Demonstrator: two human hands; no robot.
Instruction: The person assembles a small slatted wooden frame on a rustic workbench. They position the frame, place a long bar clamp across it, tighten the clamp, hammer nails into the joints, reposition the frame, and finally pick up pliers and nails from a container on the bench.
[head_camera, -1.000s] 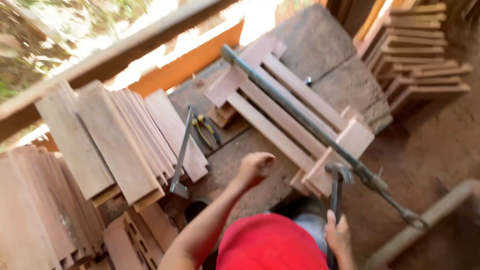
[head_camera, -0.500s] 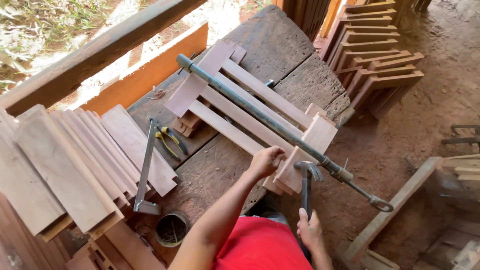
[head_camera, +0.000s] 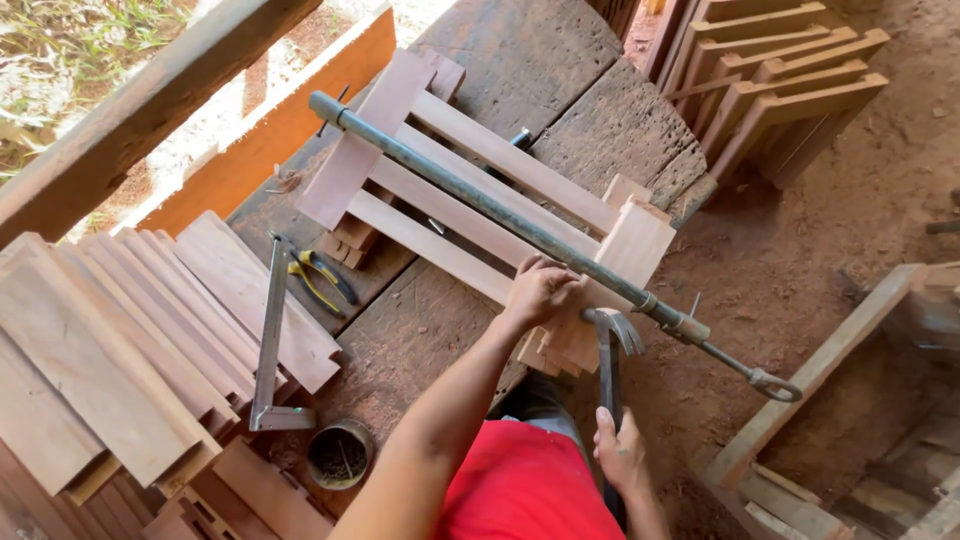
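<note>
The rough plank surface (head_camera: 560, 70) under my work runs from about seven o'clock up to one o'clock, and on it lies one slatted wooden frame (head_camera: 470, 200): three long slats that I can count, crossed by a flat end board at its ten o'clock end and blocky end pieces at its four o'clock end. The frame's long axis goes from ten o'clock to four o'clock. One long metal bar clamp (head_camera: 520, 225) lies along it on the same line, its plain end at ten o'clock and its ringed screw end sticking out past the surface's edge at four o'clock.

At nine o'clock sits a fanned stack of loose boards (head_camera: 120, 340), too overlapped for me to count exactly. One metal square (head_camera: 272, 340) leans over them, its long arm nearly upright in view, and one pair of yellow-handled pliers (head_camera: 318, 280) lies just beside it. One small round tin (head_camera: 338, 455) stands at seven o'clock. More finished frames (head_camera: 790, 90) are stacked at two o'clock.

My left hand (head_camera: 540, 290) lies fingers down on the frame's near end, touching the wood just below the clamp. My right hand (head_camera: 620, 450) is wrapped around the handle of one claw hammer (head_camera: 608, 350), handle toward six o'clock, head at twelve against the frame's end blocks
</note>
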